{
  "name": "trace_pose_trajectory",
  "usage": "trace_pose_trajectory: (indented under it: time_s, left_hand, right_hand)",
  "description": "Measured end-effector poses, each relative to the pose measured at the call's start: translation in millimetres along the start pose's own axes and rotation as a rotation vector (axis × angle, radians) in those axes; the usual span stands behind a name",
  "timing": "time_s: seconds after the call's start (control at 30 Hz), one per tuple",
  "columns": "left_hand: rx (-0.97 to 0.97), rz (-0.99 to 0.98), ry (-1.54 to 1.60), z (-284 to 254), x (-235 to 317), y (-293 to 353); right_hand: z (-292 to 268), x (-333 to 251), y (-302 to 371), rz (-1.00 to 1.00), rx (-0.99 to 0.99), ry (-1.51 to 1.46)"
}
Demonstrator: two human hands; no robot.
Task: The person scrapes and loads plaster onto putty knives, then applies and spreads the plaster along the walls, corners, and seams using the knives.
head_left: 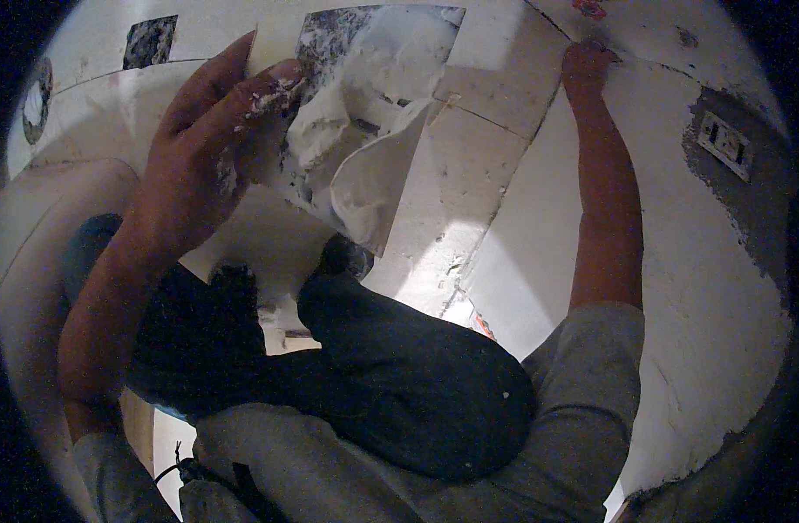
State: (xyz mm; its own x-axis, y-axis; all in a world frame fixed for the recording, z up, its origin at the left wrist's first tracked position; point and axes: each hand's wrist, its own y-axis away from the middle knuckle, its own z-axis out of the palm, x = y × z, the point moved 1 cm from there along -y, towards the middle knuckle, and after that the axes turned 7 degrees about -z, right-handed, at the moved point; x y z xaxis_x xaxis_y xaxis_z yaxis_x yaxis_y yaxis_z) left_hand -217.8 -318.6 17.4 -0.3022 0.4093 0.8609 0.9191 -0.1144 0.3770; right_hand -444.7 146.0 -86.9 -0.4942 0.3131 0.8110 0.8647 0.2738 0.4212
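Observation:
My left hand (194, 161) is closed on a flat, smeared plastering board (325, 30), held out in front of me above my knees. A thick heap of wet white plaster (325, 131) lies on it, with a curled ridge toward the lower edge. White smears cover my left thumb and fingers. Stretched out to the far right, my right hand (587, 71) is closed against the pale wall near its corner line. What its fingers grip is hidden and dim. My right arm is nearly straight.
A socket box (724, 146) sits in a rough grey patch of the right wall. Above my right hand is a red round fitting (588, 9). A dark square opening (149, 42) is at the far left. My bent dark-trousered legs (399, 375) fill the near middle.

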Motion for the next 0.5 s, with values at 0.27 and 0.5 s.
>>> trace_pose_trajectory:
  time_s: [0.27,0.5]
  left_hand:
    - [0.039,0.158,-0.123,2.2,-10.2,-5.6]
    - [0.172,0.406,-0.559,-9.9,-1.9,-2.5]
  right_hand:
    - [37.6,-11.7,7.7,0.008,-0.108,0.015]
    - [28.7,-66.5,94.6,-0.131,-0.119,-0.054]
